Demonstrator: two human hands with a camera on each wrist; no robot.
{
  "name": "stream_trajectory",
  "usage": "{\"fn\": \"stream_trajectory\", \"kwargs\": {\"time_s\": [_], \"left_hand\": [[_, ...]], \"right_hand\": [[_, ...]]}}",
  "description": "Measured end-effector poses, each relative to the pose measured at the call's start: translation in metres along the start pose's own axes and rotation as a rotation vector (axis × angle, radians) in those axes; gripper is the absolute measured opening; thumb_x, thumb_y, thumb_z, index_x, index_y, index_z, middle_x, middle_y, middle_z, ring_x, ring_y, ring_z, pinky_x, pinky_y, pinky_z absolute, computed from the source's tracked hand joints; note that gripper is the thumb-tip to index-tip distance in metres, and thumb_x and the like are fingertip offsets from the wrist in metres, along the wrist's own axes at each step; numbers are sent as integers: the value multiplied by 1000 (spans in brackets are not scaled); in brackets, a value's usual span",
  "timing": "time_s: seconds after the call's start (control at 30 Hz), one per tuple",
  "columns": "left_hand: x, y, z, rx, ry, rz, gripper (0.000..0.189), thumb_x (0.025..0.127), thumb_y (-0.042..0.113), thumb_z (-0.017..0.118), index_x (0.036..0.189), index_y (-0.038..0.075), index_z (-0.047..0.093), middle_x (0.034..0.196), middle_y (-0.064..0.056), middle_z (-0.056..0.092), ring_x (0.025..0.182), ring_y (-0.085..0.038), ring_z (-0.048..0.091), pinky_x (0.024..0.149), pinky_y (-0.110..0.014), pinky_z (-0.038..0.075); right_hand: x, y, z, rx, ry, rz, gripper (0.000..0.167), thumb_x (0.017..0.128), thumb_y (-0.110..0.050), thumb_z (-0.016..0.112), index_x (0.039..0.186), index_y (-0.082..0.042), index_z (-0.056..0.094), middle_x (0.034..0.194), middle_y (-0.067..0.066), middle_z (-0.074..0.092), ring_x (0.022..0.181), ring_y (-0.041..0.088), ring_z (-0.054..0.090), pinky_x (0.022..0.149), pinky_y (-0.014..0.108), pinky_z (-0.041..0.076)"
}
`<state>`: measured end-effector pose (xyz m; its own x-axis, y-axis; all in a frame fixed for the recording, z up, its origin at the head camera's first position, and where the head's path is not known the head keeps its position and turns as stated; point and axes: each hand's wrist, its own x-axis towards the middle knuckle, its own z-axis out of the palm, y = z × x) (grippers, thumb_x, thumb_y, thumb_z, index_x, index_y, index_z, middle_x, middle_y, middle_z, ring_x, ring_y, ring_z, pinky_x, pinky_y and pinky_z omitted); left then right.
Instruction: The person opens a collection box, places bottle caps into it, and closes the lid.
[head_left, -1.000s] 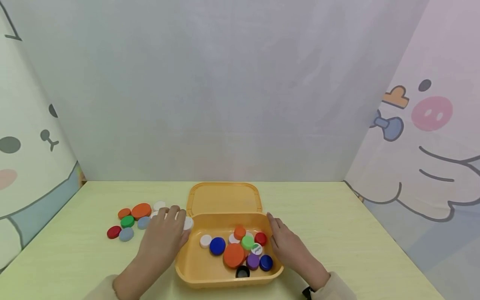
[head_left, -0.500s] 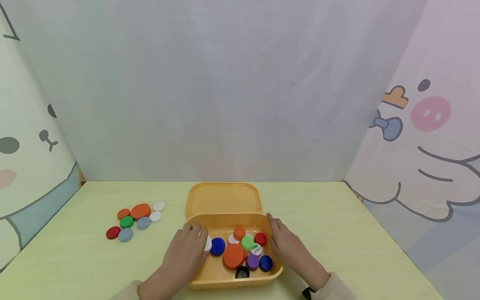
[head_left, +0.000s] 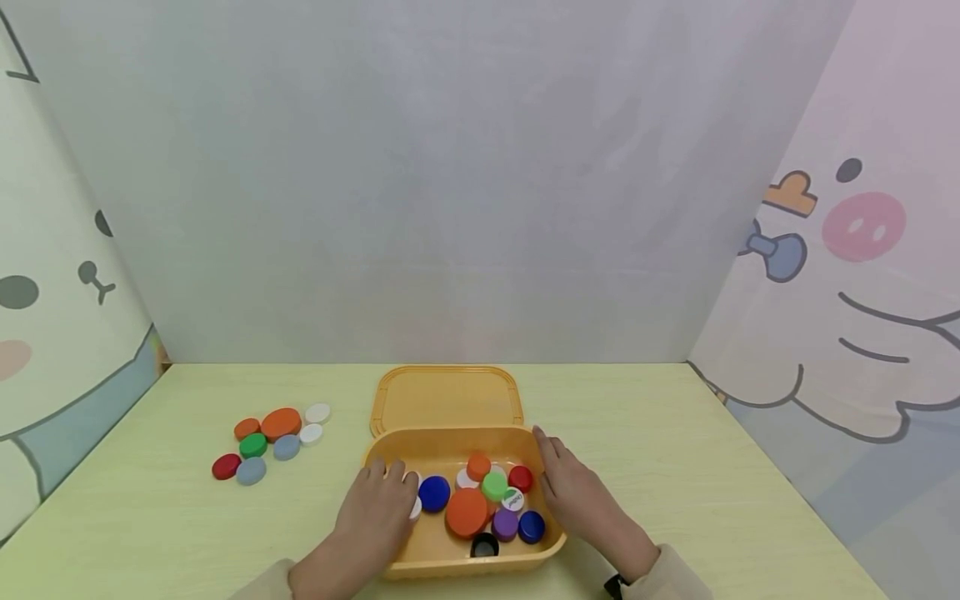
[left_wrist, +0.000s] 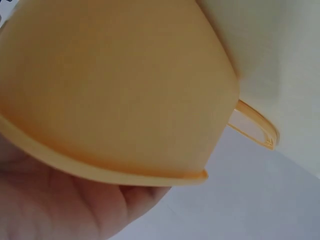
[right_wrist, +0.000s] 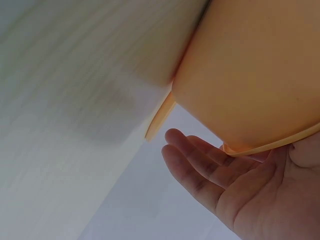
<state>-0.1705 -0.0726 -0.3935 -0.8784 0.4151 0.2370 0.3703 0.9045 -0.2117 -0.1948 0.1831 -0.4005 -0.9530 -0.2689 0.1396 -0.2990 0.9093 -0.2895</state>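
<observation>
The left hand (head_left: 378,508) reaches over the box's (head_left: 465,568) left rim, a white cap (head_left: 416,509) inside at its fingers, grip unclear; the right hand (head_left: 577,492) lies straight-fingered along the right side. A wrist catching the rim could tip the box. Compared with half a second ago, the cap sits nearer the box's front wall; loose caps (head_left: 281,425) left of it are unmoved.

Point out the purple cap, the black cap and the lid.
Purple cap (head_left: 506,523), head view: the middle of its top.
Black cap (head_left: 485,546), head view: inside its hollow.
Lid (head_left: 447,400), head view: its flat middle.
</observation>
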Motion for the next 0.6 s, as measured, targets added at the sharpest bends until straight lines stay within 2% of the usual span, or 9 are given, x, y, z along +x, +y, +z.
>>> {"fn": "stream_trajectory", "kwargs": {"time_s": [0.17,0.37,0.6], "left_hand": [[1,1,1,6,-43,-9,38,62,35,80,82,9,59,77,-5,50,71,-20,43,60,-30,37],[2,2,4,0,-44,-13,38,61,34,80,79,9,58,75,-5,49,71,-21,44,60,-30,38],[3,2,3,-7,-62,-13,40,62,35,80,83,9,59,77,-5,50,71,-21,44,61,-30,38]], "right_hand": [[0,0,0,2,-2,0,52,92,-10,46,140,-1,29,130,16,47,117,30,51,91,44,46],[0,1,1,-7,2,-6,52,92,-10,47,140,0,29,129,16,48,116,29,52,90,44,47],[0,1,1,-10,8,-12,52,92,-11,47,140,0,30,128,15,48,116,29,52,89,43,47]]}}
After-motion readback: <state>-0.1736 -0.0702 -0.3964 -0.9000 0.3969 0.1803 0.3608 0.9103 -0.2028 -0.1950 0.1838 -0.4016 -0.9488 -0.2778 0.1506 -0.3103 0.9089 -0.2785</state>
